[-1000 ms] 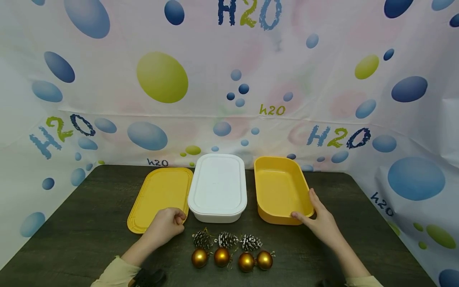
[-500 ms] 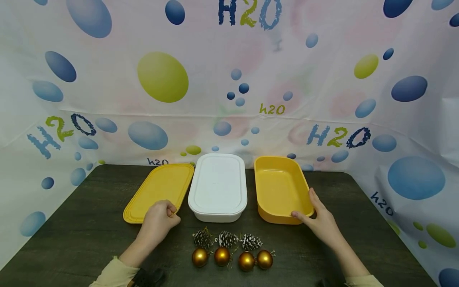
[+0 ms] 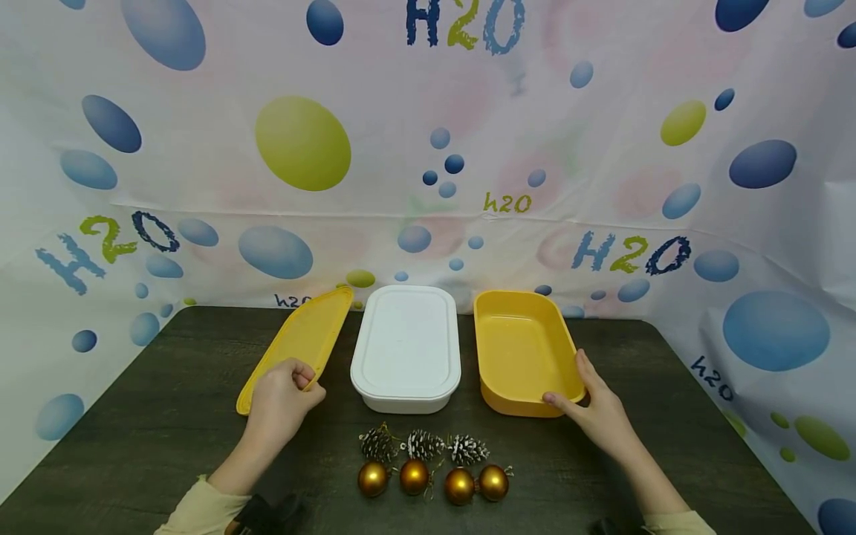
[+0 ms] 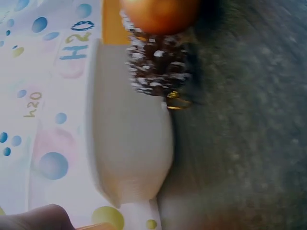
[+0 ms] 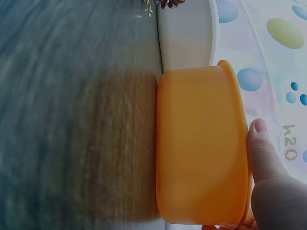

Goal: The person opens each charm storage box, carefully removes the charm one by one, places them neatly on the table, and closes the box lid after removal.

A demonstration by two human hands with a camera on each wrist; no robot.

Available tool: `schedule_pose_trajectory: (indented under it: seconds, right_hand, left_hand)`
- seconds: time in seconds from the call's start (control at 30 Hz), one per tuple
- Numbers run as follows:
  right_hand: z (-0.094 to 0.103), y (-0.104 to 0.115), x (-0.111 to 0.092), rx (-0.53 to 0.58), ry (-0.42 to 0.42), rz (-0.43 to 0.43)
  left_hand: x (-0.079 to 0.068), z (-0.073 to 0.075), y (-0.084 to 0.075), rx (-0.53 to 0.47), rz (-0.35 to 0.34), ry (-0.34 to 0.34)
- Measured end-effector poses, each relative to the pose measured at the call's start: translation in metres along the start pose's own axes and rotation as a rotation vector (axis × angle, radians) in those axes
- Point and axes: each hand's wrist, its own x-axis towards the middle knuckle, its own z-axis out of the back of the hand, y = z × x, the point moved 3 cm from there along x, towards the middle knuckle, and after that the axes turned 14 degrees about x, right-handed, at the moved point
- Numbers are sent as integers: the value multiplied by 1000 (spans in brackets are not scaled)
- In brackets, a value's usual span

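Here, the head view takes in the whole dark wood-grain desk (image 3: 167,416). The left hand (image 3: 281,397) pinches the near edge of a flat yellow plastic lid (image 3: 304,338), fingers curled round it, and the lid stands tilted with its right side raised off the desk at the far left. Just right of it sits a white rectangular plastic box with its lid on (image 3: 406,349). Further right is an open yellow rectangular plastic tub (image 3: 524,349); the right hand (image 3: 598,412) clasps its near right corner, thumb on the near rim and fingers along the right wall. Near the person lie three frosted pine cones (image 3: 423,447) in a row, with four gold bauble ornaments (image 3: 431,481) just in front of them.

The left wrist view shows none of the grip, only a fingertip at the frame's edge, the white box's side wall (image 4: 129,143), one pine cone (image 4: 158,67) and one bauble (image 4: 160,14) close up. The right wrist view shows the tub's outer wall (image 5: 201,148) resting flat on the desk, and the thumb (image 5: 264,153) laid over its rim.
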Motion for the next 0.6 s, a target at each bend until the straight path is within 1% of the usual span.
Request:
schedule_pose_trajectory:
  seconds: [0.17,0.4,0.5,0.6]
  right_hand:
    - [0,-1,0,5,1,3]
    - [0,0,0,2,1,2]
    - [-1,0,0,-1,2,-6]
    - [-1,0,0,-1,2,-9]
  left_hand:
    - [-1,6,-2,-16,15,18]
    - [-2,16,-9,-47,20,-8]
    - [-3,21,-12,-48,27,-11]
    - [-4,26,-15,-53,19,-12]
